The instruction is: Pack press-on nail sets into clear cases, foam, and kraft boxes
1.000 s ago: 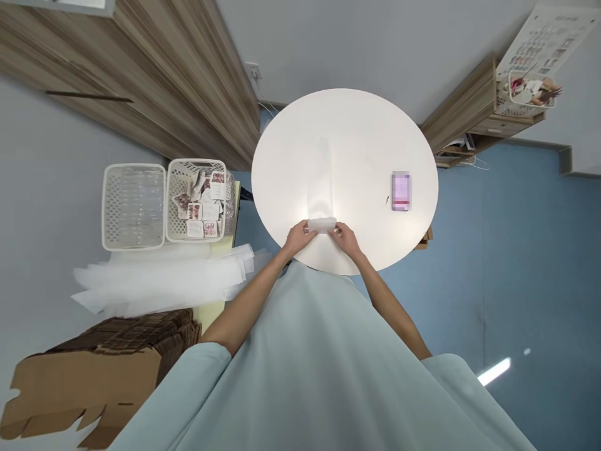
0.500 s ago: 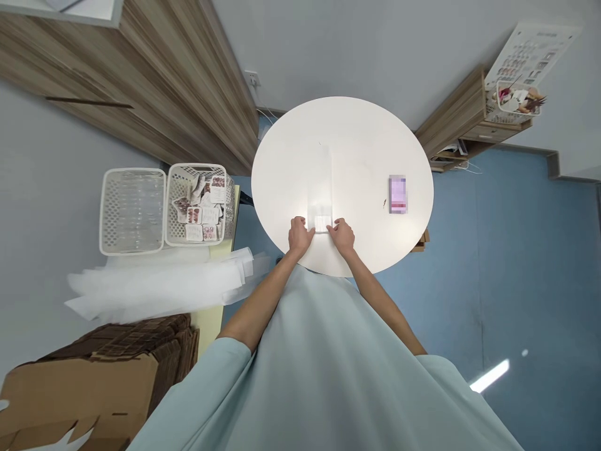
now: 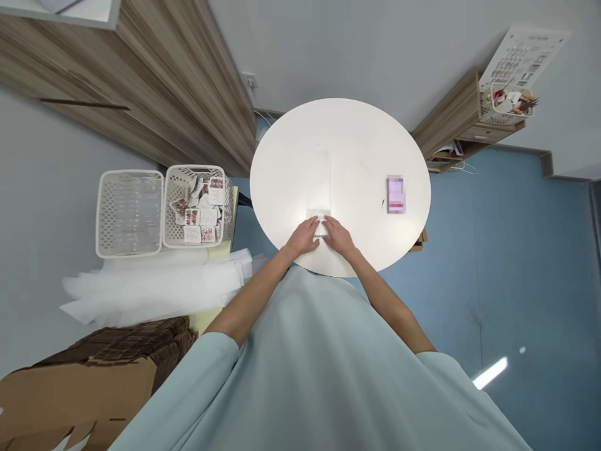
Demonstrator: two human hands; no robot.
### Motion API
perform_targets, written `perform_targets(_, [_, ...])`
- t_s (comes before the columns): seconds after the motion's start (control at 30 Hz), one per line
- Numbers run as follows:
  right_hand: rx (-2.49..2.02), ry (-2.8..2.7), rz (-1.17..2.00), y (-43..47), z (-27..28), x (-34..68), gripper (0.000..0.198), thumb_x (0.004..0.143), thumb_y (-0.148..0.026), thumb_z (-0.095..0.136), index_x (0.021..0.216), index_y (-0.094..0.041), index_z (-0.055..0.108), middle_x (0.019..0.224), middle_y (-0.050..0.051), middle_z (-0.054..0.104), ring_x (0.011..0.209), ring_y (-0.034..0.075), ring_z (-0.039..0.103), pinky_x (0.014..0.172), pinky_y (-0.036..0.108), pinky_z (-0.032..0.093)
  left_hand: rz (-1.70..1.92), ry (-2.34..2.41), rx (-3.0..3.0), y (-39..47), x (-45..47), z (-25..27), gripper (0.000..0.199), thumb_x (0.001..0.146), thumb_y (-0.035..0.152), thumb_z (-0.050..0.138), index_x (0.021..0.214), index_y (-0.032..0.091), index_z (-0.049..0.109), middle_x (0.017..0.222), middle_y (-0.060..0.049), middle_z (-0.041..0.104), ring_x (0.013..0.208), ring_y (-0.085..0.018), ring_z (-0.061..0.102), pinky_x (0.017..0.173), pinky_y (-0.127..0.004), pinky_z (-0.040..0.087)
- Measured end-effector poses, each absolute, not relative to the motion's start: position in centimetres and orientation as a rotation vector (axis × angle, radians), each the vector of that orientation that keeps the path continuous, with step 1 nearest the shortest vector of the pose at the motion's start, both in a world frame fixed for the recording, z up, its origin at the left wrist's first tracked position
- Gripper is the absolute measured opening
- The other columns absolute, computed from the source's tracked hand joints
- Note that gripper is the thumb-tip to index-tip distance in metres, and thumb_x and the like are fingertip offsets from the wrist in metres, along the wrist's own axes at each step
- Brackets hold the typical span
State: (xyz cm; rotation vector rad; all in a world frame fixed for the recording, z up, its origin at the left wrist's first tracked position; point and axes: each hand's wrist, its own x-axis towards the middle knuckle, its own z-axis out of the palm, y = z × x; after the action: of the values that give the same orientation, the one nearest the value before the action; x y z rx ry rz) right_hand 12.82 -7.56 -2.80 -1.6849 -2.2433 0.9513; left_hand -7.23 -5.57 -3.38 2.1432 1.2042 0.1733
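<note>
A long, translucent white wrapping sheet [image 3: 320,178] lies on the round white table [image 3: 361,131], hard to tell from the tabletop. At its near end is a small, pale, flat packet [image 3: 322,229] with the sheet folded around it. My left hand [image 3: 304,237] grips the packet's left side, fingers on top and thumb near the front. From the right, my right hand [image 3: 339,235] holds it in a mirrored way, its fingertips close to the left ones. My fingers cover part of the packet, so what is inside does not show.
A pink-purple box [image 3: 395,194], blurred out, lies right on the table beside a tiny dark scrap. Left stand a basket of clear cases [image 3: 130,213] and a basket of carded items [image 3: 195,207]. Below them are a stack of white sheets [image 3: 154,288] and folded cardboard boxes [image 3: 79,388].
My hands have moved from the sheet's near corners to over the packet, closer together. The sheet's near end has been folded away from me, and its flat length looks shorter.
</note>
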Motion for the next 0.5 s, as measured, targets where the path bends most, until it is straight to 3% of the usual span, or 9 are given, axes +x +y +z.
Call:
perform_targets(0.23, [-1.598,-2.112,1.044,-14.6,-2.9,13.0,0.050,0.101,-0.033,0.065,0.149,-0.022,0.056,0.167,0.013,0.047,0.156,0.028,0.044,0.124,0.049,0.045,0.130,1.168,2.081,-11.0,-9.5,-2.9,0.074,0.090,0.032,0.064,0.160,0.021,0.043,0.168,-0.014,0.046,0.155,-0.030,0.045,0.131,-0.052,0.030])
perform_targets(0.4, [-1.712,-1.880,1.182,-15.8,-2.2,13.0,0.048,0.106,-0.049,0.057,0.148,-0.026,0.058,0.163,0.009,0.054,0.149,0.025,0.053,0.120,0.044,0.049,0.202,1.290,1.837,-11.7,-10.1,-2.5,0.064,0.096,0.050,0.063,0.152,0.022,0.054,0.158,-0.012,0.058,0.143,-0.032,0.057,0.120,-0.046,0.046])
perform_targets(0.5, [-1.798,-1.707,1.228,-14.2,-1.9,12.6,0.044,0.107,-0.052,0.053,0.141,-0.025,0.062,0.147,0.009,0.066,0.132,0.024,0.064,0.110,0.040,0.054,0.258,1.383,1.663,-10.2,-9.9,-2.3,0.053,0.095,0.056,0.064,0.137,0.024,0.066,0.140,-0.009,0.071,0.128,-0.031,0.067,0.108,-0.041,0.054])
